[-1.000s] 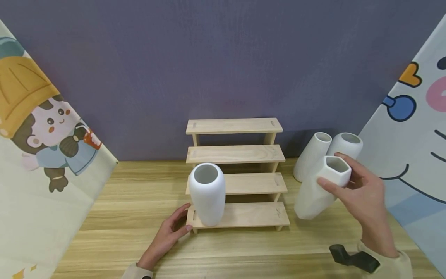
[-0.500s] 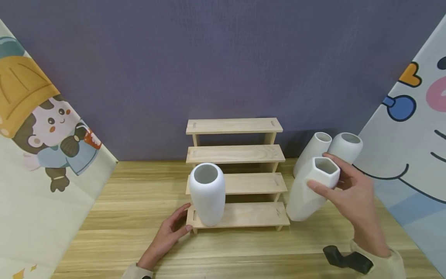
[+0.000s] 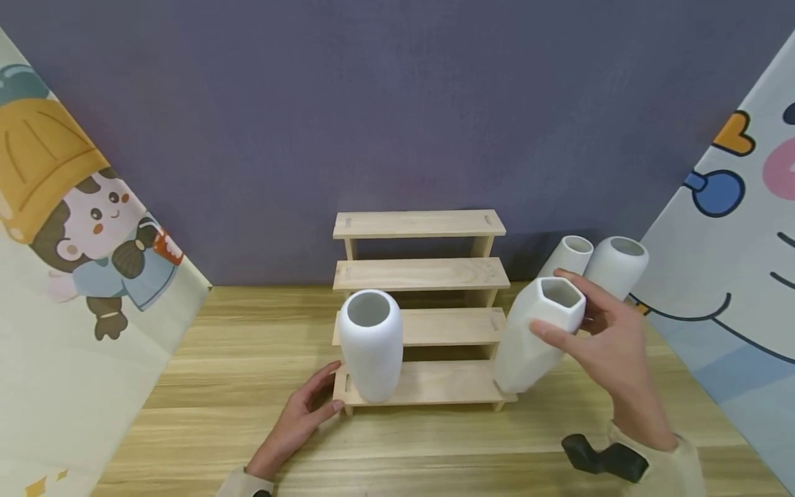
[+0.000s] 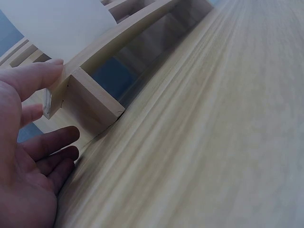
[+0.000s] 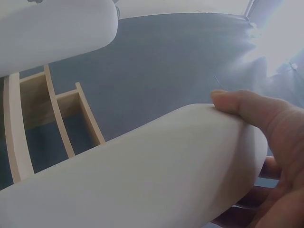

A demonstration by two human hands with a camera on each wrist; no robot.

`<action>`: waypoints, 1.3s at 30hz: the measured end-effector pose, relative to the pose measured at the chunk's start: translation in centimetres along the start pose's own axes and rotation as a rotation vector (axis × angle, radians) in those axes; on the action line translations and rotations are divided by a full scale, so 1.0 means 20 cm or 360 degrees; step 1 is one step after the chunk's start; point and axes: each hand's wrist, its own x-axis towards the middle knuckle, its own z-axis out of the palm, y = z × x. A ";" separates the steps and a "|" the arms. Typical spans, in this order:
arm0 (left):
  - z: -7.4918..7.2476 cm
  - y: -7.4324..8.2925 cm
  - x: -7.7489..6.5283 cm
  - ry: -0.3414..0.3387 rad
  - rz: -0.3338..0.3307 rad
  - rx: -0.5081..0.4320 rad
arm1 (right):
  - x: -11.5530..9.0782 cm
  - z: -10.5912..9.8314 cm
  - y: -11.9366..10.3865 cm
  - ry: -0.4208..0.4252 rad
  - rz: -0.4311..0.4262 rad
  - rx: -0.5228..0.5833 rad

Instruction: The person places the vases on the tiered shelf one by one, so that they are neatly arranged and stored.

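My right hand point(image 3: 599, 331) grips a white faceted vase point(image 3: 539, 335) near its hexagonal mouth, thumb on the near side. The vase leans, its base overlapping the right end of the lowest step in the head view. In the right wrist view, the pale vase body point(image 5: 142, 166) runs across beneath my thumb. A wooden four-step display stand point(image 3: 447, 383) has a rounded white vase point(image 3: 371, 352) upright on the left of its lowest step. My left hand point(image 3: 304, 411) holds that step's left end between thumb and fingers; the left wrist view shows the thumb point(image 4: 38, 76) at the board's corner.
Two more white vases stand behind my right hand: a narrow one point(image 3: 568, 257) and a rounder one point(image 3: 616, 266). A dark wall point(image 3: 397, 103) rises behind the stand. Cartoon-printed panels point(image 3: 87, 276) flank the wood-grain tabletop point(image 3: 248, 331).
My right hand has carried the faceted vase leftward, from beside the stand to the right end of its lowest step. My left hand and the rounded vase have stayed put.
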 end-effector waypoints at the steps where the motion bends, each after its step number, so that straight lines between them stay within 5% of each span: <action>1: 0.00 0.00 0.00 -0.0001 -0.0002 0.0002 | 0.00 0.01 -0.01 -0.0003 0.0002 -0.0010; 39: 0.00 -0.03 0.02 0.0000 0.0047 0.0006 | 0.10 0.23 -0.28 -0.0253 -0.0166 0.0275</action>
